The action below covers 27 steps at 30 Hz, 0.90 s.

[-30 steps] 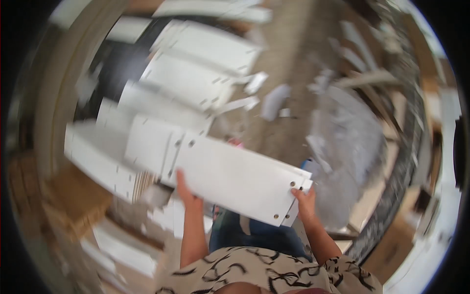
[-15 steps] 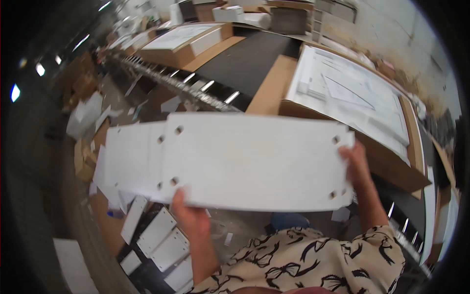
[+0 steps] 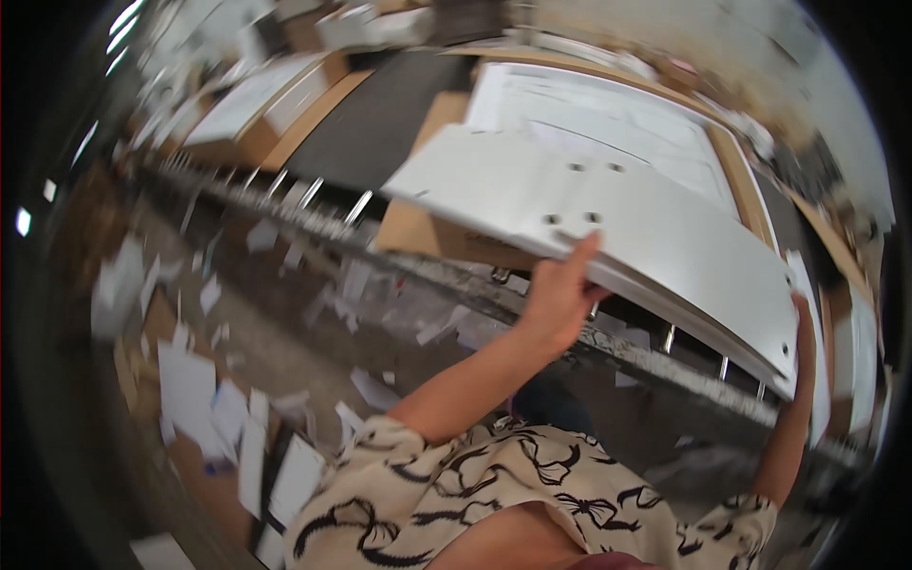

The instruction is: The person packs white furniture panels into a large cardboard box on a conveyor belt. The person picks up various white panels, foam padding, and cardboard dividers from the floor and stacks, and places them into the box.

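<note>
White panels with dark round holes are held tilted over the near side of an open cardboard box. One panel overlaps another, and they reach out to the left past my left hand. My left hand grips their near edge around the middle, thumb on top beside a hole and fingers underneath. At the right end my right hand is closed on the panels' short edge; most of its fingers are hidden. Behind the panels, the box shows white pieces lying inside.
The box rests on a dark conveyor with a metal roller edge. Another cardboard box stands farther left on it. Paper scraps litter the floor below. White boards lie at the lower left.
The white panels have moved right and away from me, from over the floor to over the box. Both hands still hold them, and the view has turned.
</note>
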Each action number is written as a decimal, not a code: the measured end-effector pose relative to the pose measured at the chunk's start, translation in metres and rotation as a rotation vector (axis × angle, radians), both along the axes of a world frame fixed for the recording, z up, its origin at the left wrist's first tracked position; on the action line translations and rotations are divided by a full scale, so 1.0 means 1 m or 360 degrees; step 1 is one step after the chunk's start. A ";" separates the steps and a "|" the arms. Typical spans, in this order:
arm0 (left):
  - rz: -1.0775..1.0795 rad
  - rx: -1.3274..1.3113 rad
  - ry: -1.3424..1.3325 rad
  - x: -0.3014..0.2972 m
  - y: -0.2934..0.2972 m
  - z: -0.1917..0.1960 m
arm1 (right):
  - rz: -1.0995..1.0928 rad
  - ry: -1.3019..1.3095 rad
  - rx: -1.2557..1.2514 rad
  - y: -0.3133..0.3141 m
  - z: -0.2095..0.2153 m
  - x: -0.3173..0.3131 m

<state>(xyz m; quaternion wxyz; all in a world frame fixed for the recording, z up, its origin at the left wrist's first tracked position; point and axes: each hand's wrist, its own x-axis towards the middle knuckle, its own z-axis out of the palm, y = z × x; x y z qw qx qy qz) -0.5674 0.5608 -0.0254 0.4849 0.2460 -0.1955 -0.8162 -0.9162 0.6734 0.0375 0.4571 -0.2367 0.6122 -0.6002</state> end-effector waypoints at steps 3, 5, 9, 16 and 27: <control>-0.0005 0.0036 0.0114 -0.033 -0.005 0.011 | 0.0184 0.0207 0.0127 -0.017 0.007 -0.043; 0.0017 0.0146 0.0000 -0.046 -0.021 0.005 | 0.0240 0.0272 0.0175 -0.042 0.000 -0.069; 0.0139 0.0147 -0.0097 -0.065 -0.052 0.002 | 0.0460 0.0071 0.0203 -0.098 -0.016 -0.085; 0.0358 0.0409 -0.0343 -0.097 -0.080 -0.003 | 0.0614 -0.0071 0.0463 -0.180 -0.051 -0.126; 0.0412 0.0523 -0.0817 -0.118 -0.103 -0.012 | 0.0916 0.0419 0.0336 -0.246 -0.148 -0.224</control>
